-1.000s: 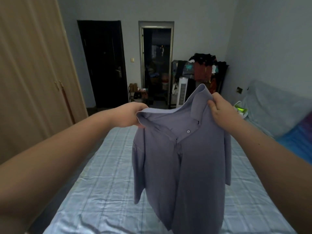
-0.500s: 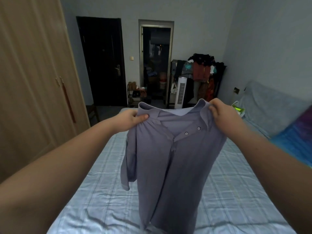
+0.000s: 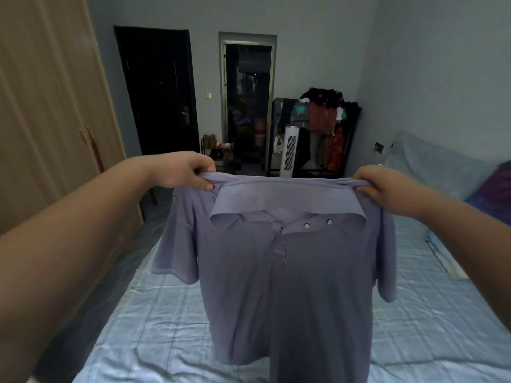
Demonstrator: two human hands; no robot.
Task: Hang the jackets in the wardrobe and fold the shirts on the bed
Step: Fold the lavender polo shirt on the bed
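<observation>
A purple short-sleeved polo shirt (image 3: 287, 286) hangs spread out in front of me, above the bed (image 3: 154, 322). Its collar and two buttons face me and its hem runs out of the bottom of the view. My left hand (image 3: 184, 170) grips the shirt at its left shoulder. My right hand (image 3: 384, 186) grips it at the right shoulder. Both sleeves hang free at the sides. The bed has a pale blue checked sheet.
A closed wooden wardrobe (image 3: 47, 120) fills the left side. A dark door (image 3: 157, 89) and an open doorway (image 3: 247, 106) stand at the far wall. A clothes rack (image 3: 323, 125) and a white tower fan (image 3: 289, 150) stand beyond the bed. Pillows (image 3: 442, 167) lie at the right.
My hands have moved apart along the shoulders and the shirt, bunched and twisted before, is now stretched wide and facing me squarely.
</observation>
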